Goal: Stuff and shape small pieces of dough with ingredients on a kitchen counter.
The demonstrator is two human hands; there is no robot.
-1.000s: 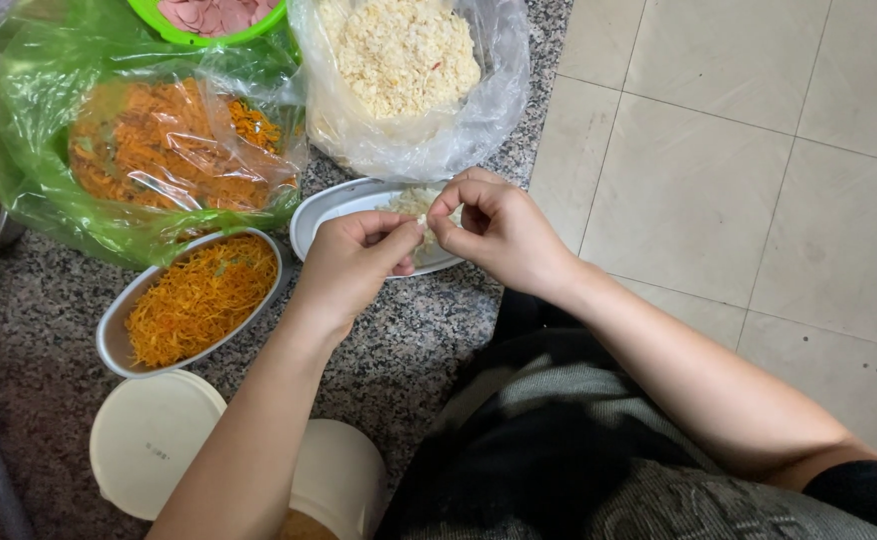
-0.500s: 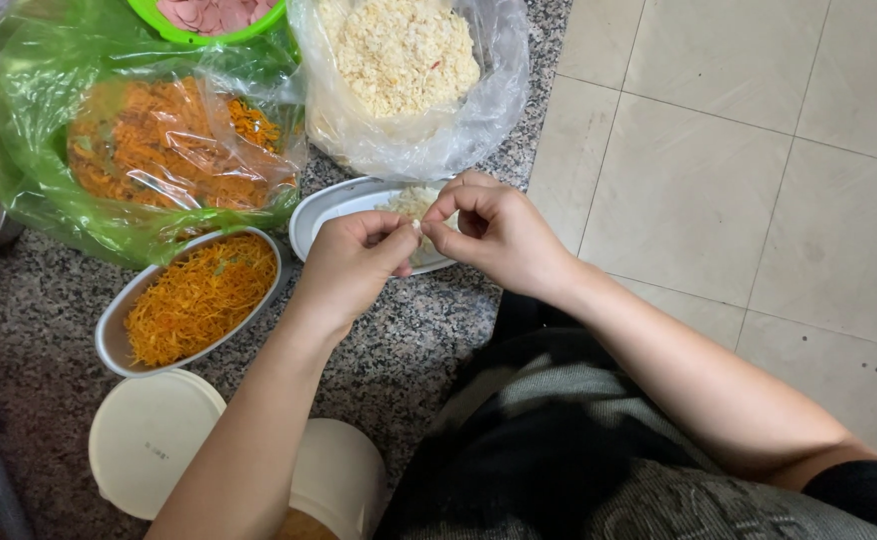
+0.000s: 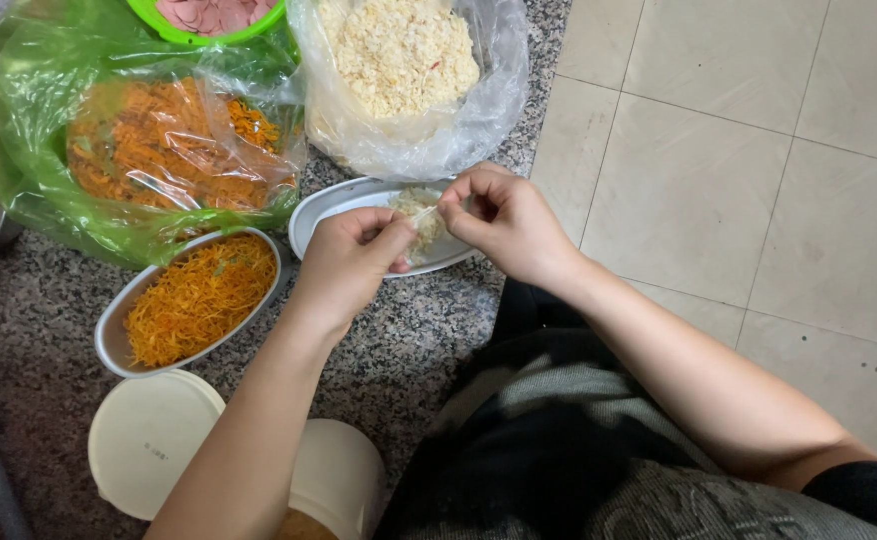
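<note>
We note our left hand (image 3: 351, 262) and right hand (image 3: 501, 222) meeting over the oval metal dish (image 3: 331, 205) on the speckled granite counter (image 3: 399, 340), fingers of both pinched narrow on one small pale crumbly morsel (image 3: 421, 212). Beside it, an oval metal dish of shredded orange strands (image 3: 194, 300).

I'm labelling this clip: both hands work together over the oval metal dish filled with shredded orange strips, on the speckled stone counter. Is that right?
Not quite. The left hand and right hand meet over the other oval metal dish, which holds a pale crumbly filling. The dish of orange shreds sits untouched to their left. The head view shows this; the speckled stone counter is right.
</note>
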